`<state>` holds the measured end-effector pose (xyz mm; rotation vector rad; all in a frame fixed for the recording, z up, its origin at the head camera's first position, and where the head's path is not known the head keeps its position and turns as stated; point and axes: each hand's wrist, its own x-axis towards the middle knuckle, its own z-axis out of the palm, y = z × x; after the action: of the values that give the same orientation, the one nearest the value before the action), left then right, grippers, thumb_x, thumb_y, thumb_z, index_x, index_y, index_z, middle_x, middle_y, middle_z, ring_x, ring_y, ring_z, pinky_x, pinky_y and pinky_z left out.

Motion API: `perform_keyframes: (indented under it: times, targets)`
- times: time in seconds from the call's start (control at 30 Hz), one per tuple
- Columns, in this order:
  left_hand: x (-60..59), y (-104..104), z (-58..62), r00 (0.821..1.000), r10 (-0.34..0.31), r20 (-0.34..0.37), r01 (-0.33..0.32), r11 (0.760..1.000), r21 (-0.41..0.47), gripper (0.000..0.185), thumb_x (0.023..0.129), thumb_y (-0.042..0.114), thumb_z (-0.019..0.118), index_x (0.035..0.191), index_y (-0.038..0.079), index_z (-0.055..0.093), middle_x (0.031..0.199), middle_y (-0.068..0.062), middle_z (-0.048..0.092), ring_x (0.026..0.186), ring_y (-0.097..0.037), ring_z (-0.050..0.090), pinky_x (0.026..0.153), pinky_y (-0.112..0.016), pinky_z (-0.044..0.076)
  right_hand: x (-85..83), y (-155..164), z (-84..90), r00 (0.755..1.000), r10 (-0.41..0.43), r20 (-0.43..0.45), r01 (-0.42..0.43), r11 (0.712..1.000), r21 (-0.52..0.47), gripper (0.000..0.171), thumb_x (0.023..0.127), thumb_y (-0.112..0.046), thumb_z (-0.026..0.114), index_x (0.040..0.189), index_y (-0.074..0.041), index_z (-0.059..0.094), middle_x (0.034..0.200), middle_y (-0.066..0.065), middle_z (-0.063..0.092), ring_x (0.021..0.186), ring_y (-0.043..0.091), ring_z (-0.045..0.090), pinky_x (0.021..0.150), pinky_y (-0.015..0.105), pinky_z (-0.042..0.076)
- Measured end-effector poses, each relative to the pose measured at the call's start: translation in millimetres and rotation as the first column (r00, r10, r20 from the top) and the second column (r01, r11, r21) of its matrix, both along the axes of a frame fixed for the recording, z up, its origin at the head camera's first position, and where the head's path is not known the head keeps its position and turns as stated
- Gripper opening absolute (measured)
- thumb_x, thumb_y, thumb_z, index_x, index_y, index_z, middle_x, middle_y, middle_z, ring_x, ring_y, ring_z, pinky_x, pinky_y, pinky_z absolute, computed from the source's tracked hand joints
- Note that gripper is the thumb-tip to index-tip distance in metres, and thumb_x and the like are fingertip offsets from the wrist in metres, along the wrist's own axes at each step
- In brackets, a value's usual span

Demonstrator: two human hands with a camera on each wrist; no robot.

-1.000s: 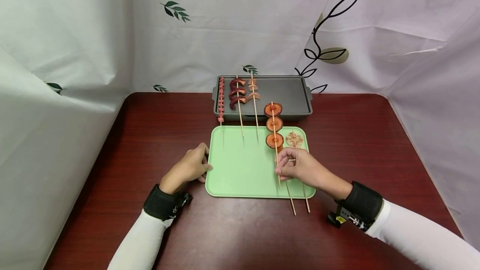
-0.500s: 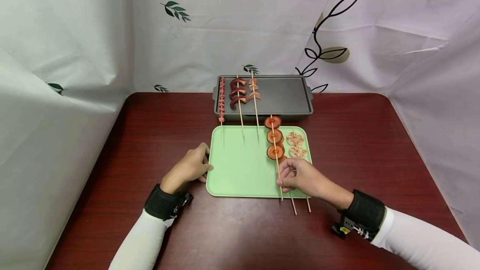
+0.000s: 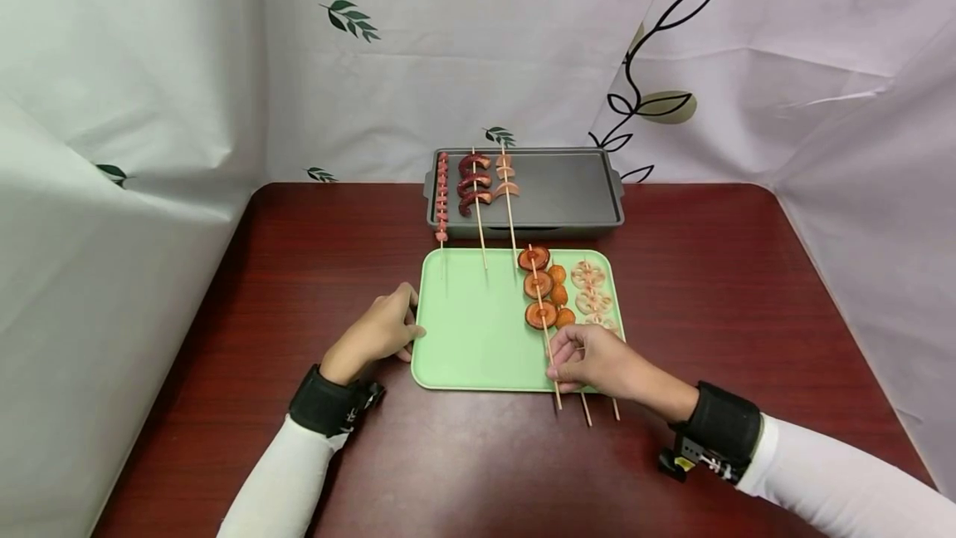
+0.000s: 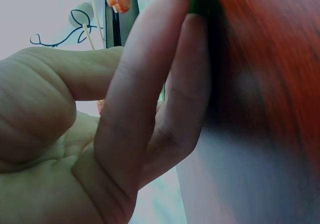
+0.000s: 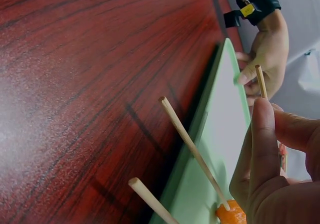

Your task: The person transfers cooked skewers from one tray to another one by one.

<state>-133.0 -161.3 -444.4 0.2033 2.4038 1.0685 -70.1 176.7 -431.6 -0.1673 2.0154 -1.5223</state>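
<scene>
My right hand [image 3: 605, 361] pinches the bare stick of a mushroom skewer [image 3: 538, 285] above the right part of a light green tray [image 3: 478, 347]. In the right wrist view the stick's end [image 5: 260, 82] pokes out past the fingertips. My left hand [image 3: 377, 329] holds the tray's left rim, thumb over the edge and fingers at its side. Beside the mushrooms, a skewer of orange balls [image 3: 559, 295] and a lotus root skewer [image 3: 593, 301] lie on the tray, their sticks passing over its front edge. The right hand hides part of both.
Behind the tray stands a dark grey grill pan [image 3: 571, 189]. On its left side lie a pink meat skewer [image 3: 442, 198], a dark red tentacle skewer [image 3: 475, 185] and a pale curved-slice skewer [image 3: 505, 177], sticks reaching forward. White cloth [image 3: 478, 40] hangs around the brown table [image 3: 709, 272].
My right hand has brought the mushroom skewer back from the grill pan's edge and lower, then slightly left, uncovering the orange balls. My left hand keeps its place on the tray.
</scene>
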Motion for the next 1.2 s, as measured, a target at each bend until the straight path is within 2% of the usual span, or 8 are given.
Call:
perform_keyframes:
  times: [0.63,0.93,1.2]
  targets:
    - [-0.2,-0.1,-1.2,1.000,0.012,0.010,-0.011,1.000,-0.001,0.036,0.097,-0.004,0.067,0.127,-0.004,0.046,0.095,-0.019,0.057,0.058,-0.020,0.068,0.053,-0.032,0.063,-0.5,-3.9,-5.2,1.000,0.001,0.015,-0.002,0.999,0.041,0.022,0.090,0.005,0.074,0.105,0.012,0.060,0.086,0.010,0.066,0.072,0.013,0.070,0.069,0.030,0.067]
    - [0.4,-0.4,-0.5,1.000,0.005,-0.001,-0.005,1.000,0.003,0.036,0.097,-0.003,0.067,0.127,-0.004,0.046,0.094,-0.019,0.057,0.057,-0.020,0.068,0.053,-0.032,0.063,-1.1,-5.9,-6.3,0.998,0.045,-0.053,-0.040,0.995,0.090,0.021,0.090,0.001,0.076,0.104,0.011,0.063,0.082,0.010,0.072,0.064,0.014,0.072,0.062,0.033,0.067]
    - [0.5,0.2,1.0,1.000,0.004,-0.010,-0.004,1.000,0.005,0.036,0.097,-0.003,0.067,0.127,-0.004,0.046,0.094,-0.019,0.056,0.055,-0.019,0.068,0.054,-0.031,0.063,-4.5,-2.4,-6.3,0.983,0.128,-0.133,-0.095,0.970,0.225,0.012,0.094,-0.011,0.075,0.097,-0.001,0.069,0.071,0.008,0.073,0.047,0.014,0.066,0.048,0.038,0.062]
